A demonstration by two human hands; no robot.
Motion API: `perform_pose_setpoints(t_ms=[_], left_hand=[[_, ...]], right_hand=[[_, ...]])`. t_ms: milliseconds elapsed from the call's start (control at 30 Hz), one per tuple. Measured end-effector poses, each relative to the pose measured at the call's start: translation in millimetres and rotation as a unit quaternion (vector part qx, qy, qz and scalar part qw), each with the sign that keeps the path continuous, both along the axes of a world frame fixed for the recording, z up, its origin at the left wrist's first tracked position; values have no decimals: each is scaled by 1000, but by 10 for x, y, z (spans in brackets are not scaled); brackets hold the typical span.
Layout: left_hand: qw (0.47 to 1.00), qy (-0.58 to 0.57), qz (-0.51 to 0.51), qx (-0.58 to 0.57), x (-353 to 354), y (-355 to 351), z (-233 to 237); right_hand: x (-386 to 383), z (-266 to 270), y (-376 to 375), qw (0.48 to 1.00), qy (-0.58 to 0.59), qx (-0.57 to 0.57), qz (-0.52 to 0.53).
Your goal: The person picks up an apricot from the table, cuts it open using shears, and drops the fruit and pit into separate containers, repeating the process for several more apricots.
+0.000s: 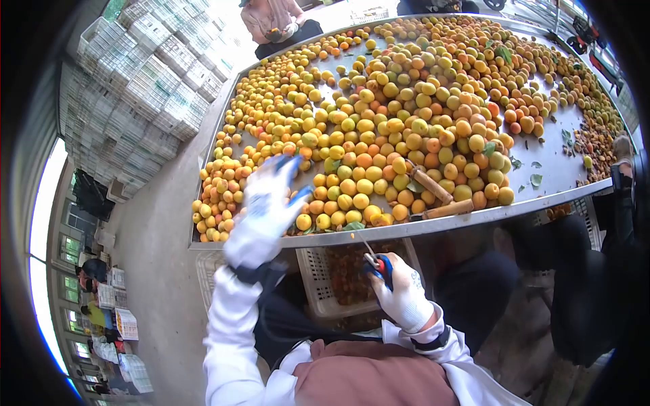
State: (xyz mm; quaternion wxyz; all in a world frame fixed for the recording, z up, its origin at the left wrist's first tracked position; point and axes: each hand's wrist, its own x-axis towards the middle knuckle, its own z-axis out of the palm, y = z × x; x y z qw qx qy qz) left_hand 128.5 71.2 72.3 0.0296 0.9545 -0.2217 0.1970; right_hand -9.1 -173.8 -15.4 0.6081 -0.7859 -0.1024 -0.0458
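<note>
My left hand (267, 199), in a white glove with blue fingertips, is over the left part of the metal table (311, 239), its fingers apart and a little blurred, with nothing visible in it. Yellow and orange fruits (349, 186) lie close around it. Below the table's front edge, my right hand (399, 291), also gloved, is closed round the handle of a small knife (369, 252); its thin blade points up toward the edge. A white crate (313, 287) holding brownish pieces stands under the edge, between my hands.
Two wooden-handled tools (447, 208) lie on the table among the fruits and leaves. A gloved co-worker (271, 24) sits beyond the far left edge, and another person's arm (623, 169) shows at the right. Stacked crates (145, 68) stand at the back left.
</note>
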Motion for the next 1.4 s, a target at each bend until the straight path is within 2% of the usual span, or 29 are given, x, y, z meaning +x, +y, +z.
perform_pose_setpoints(t_ms=[133,233,300,367,400,433,533,567,633,667,700,767,833,900,967,1033,1100,1333,1400], left_hand=[[995,79,2,67,1167,-861,-540],[983,153,30,93,1730,-1381,-833],[976,195,4,94,1856,-1619,-839],[959,242,-1,146,1852,-1793,-798],[955,246,-18,164,1937,-1806,-898],[965,185,-47,181,1907,-1781,-935],[980,157,-41,112,1722,-1736,-714],[985,173,3,-9,1566,-1735,-608],[968,138,-42,-205,1518,-1433,-731],[873,260,-47,-410,1570,-1226,-1014],[741,399,-34,-539,1152,-1161,-665],[640,408,-87,-645,692,-907,-677],[557,397,-78,-726,208,-740,-752],[436,395,-100,-802,-149,-584,-874],[403,387,-131,-819,-451,-495,-939],[423,378,-75,-820,-673,-466,-927],[405,388,-80,-824,-811,-426,-903],[370,396,-98,-835,-998,-274,-970],[362,404,-103,-834,-1036,-289,-923]], right_hand=[[44,-63,-113,997,-65,18,-22],[57,-118,-222,1000,-20,-2,-6],[63,-146,-272,1000,-9,-6,-4],[56,-189,-287,996,26,86,-11],[65,-90,-313,994,56,93,-12],[69,-98,-313,994,56,93,-15],[54,-122,-313,990,89,109,-22],[42,-108,-315,993,69,87,-42],[41,-91,-298,995,51,67,-61],[46,-96,-291,994,48,75,-70],[37,-111,-271,992,47,83,-77],[22,-152,-207,991,64,75,-87],[10,-165,-115,993,45,71,-78],[-11,-190,-11,997,26,48,-55],[-47,-184,124,998,32,39,-29],[-69,-269,271,999,34,35,-10],[-86,-349,382,999,33,30,7],[-131,-468,528,999,19,13,39],[-145,-539,539,996,67,37,49]])
